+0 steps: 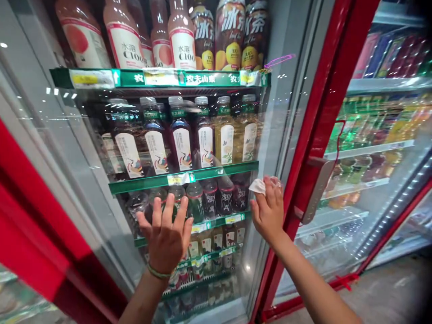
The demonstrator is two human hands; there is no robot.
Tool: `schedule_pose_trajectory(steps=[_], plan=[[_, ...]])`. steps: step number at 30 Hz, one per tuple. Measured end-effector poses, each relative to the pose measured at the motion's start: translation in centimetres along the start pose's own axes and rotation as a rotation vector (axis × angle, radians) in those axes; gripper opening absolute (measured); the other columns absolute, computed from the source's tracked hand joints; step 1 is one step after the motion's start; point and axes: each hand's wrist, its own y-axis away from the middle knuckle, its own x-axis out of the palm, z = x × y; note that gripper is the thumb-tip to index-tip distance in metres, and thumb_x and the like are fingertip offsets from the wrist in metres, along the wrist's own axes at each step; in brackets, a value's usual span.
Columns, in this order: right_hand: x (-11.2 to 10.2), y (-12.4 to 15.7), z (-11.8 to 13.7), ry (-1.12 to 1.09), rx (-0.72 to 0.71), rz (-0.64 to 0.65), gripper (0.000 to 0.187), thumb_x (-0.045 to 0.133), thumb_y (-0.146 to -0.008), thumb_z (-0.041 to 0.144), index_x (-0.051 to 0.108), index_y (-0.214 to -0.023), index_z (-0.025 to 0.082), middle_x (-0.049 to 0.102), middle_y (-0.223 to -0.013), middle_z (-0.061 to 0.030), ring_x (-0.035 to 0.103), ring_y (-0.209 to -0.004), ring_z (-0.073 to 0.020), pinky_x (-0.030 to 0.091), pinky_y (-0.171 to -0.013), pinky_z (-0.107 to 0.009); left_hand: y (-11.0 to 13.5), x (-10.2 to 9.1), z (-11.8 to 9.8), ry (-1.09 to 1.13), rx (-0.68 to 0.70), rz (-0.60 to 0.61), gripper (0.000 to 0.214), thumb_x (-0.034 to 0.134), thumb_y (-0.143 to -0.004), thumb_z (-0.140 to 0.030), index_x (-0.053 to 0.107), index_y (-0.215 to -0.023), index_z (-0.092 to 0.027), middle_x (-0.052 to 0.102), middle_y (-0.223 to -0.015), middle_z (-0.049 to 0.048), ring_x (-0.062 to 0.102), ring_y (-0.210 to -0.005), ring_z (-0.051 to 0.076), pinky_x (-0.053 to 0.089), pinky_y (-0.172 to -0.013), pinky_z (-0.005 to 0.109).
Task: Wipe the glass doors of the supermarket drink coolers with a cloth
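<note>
My left hand is held up at the glass door of a drinks cooler, its fingers spread and nothing in it. Whether its palm touches the glass I cannot tell. To its right, my right hand grips a crumpled white tissue, which pokes out past the fingertips near the door's right side. Behind the glass, dark tea bottles with white labels stand in a row above my hands. Dark bottles with black labels stand on the shelf between the hands.
A red door frame with a metal handle stands to the right of my right hand. Beyond it is another cooler with shelves of colourful drinks. Pink bottles line the top shelf, and a red frame slants along the left.
</note>
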Motion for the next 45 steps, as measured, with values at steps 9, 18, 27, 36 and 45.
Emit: schedule_pose_trajectory(steps=[9,18,27,36,45], plan=[[0.4,2.1,-5.6,0.007,-0.112,-0.053,0.055,0.045,-0.104,0.024,0.041,-0.159,0.029,0.02,-0.174,-0.0004,0.02,-0.161,-0.0292,0.023,-0.133,-0.053,0.4,1.3,0.4,-0.143,0.085,-0.041,0.082,0.059,-0.099,-0.041,0.011,-0.166,-0.043,0.011,-0.176,0.001,0.011,-0.162,0.037,0.002,-0.129,0.072],[2.1,2.9,-7.3,0.024,-0.187,-0.175,0.052,0.036,-0.109,0.035,0.038,-0.161,0.03,0.032,-0.171,-0.0012,0.023,-0.161,-0.0276,0.026,-0.132,-0.054,0.3,2.1,1.0,-0.188,0.174,-0.081,0.075,0.043,-0.103,-0.06,0.013,-0.167,-0.037,0.006,-0.177,0.0007,0.002,-0.162,0.041,-0.008,-0.127,0.069],[2.4,3.0,-7.5,-0.007,-0.188,-0.225,0.053,0.026,-0.111,0.045,0.043,-0.158,0.028,0.038,-0.169,-0.0015,0.028,-0.159,-0.0266,0.027,-0.13,-0.055,-0.4,2.4,1.4,-0.294,0.23,-0.072,0.074,0.013,-0.105,-0.062,0.009,-0.167,-0.022,-0.001,-0.176,0.0097,-0.004,-0.16,0.042,-0.013,-0.12,0.068],[3.3,2.2,-5.3,0.034,-0.163,-0.235,0.05,0.027,-0.111,0.04,0.049,-0.154,0.027,0.04,-0.167,-0.0007,0.029,-0.159,-0.0237,0.031,-0.13,-0.049,0.0,2.7,1.0,-0.241,0.217,-0.19,0.067,0.032,-0.104,-0.053,0.025,-0.165,-0.027,0.017,-0.175,0.0096,0.009,-0.162,0.035,-0.003,-0.127,0.061],[3.9,2.6,-4.8,0.018,-0.197,-0.269,0.05,0.028,-0.11,0.04,0.05,-0.154,0.029,0.042,-0.167,0.0014,0.029,-0.159,-0.0228,0.03,-0.13,-0.047,0.2,2.8,1.1,-0.263,0.21,-0.224,0.065,0.03,-0.105,-0.055,0.036,-0.161,-0.025,0.023,-0.174,0.0116,0.013,-0.162,0.033,0.003,-0.128,0.062]])
